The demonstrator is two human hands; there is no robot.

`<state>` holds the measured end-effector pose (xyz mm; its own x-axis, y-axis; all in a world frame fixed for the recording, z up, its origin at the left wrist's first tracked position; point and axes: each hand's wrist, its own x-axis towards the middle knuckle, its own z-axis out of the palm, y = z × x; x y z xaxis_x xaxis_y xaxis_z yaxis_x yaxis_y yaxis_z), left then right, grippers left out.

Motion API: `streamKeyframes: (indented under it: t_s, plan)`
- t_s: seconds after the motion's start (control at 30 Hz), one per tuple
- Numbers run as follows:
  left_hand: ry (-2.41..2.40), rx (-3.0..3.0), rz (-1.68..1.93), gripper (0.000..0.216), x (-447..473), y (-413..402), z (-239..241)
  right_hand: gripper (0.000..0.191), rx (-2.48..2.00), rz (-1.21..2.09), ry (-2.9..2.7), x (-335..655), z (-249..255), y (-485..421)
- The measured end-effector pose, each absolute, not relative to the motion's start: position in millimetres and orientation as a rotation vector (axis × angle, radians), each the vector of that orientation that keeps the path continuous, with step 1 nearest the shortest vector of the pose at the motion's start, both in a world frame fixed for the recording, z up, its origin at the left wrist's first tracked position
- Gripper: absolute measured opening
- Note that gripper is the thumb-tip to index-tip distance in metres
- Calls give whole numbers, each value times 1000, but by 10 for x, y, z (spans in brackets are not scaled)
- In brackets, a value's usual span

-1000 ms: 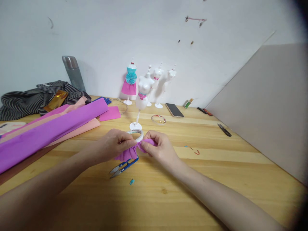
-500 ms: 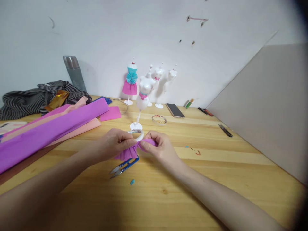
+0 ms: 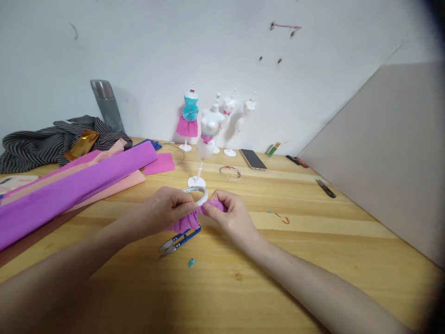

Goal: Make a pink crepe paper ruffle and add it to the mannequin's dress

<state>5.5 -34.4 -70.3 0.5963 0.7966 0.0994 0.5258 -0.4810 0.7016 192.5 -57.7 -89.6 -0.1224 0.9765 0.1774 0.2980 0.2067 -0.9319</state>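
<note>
A gathered strip of purple crepe paper [image 3: 187, 223] is pinched between both hands, its pleats fanning out below my left fingers. My left hand [image 3: 169, 207] is closed on its upper edge. On the other side my right hand [image 3: 229, 211] grips the paper's right end, thumb tip close to the left thumb. Just behind the fingers lies a roll of white tape [image 3: 202, 198], partly hidden by my left hand. Blue thread snips [image 3: 181, 241] rest on the table under the paper, blades toward the lower left. A small teal scrap [image 3: 191, 263] lies in front of them.
A white mini mannequin [image 3: 211, 123] with a pink waist band stands behind the tape. Farther back are a dressed mannequin [image 3: 190, 113] and others. Rolled crepe paper [image 3: 86, 185] covers the left side. A phone [image 3: 253, 159], a bracelet-like ring [image 3: 230, 173] and a knife [image 3: 326, 189] lie rightward.
Hardly anything differs. The pleats of the purple paper have shifted slightly between my fingers, and both hands keep their hold in the same place.
</note>
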Motion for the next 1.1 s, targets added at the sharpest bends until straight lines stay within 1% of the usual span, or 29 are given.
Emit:
streamKeyframes:
  t_s: [0.17,0.3,0.43,0.5,0.53,0.63,0.7,0.8,0.87,0.9,0.97,1.03,1.1]
  plan:
    - [1065,2196,549,41,94,-382,-706,25,-1236,798,-1646,1893,-951,-590]
    - [1031,2193,531,44,70,-349,-700,22,-1212,815,-1736,1949,-910,-561]
    - [950,2125,495,41,-13,-288,-664,29,-1130,1008,-1683,2043,-790,-531]
    - [909,2073,443,42,-56,-274,-622,27,-1107,1133,-1578,2062,-739,-531]
    - [881,2058,414,43,-75,-274,-596,26,-1099,1217,-1528,2062,-724,-534]
    - [785,2050,340,41,-112,-293,-523,33,-1074,1518,-1400,2036,-723,-541]
    - [755,2039,312,41,-119,-312,-498,32,-1068,1656,-1327,2016,-752,-535]
    - [793,1989,319,43,-105,-322,-516,27,-1068,1740,-1238,2008,-799,-514]
    - [883,1944,461,43,-92,-298,-553,24,-1060,1780,-1211,2013,-815,-499]
    - [946,1907,599,42,-91,-274,-572,23,-1051,1795,-1200,2015,-816,-494]
    - [1096,1759,995,37,-111,-203,-597,23,-1032,1800,-1160,2016,-808,-489]
    - [1240,1487,1375,33,-156,-118,-597,22,-1018,1763,-1102,2010,-791,-490]
    - [1326,1114,1564,25,-200,-51,-583,23,-1002,1722,-1051,2001,-776,-493]
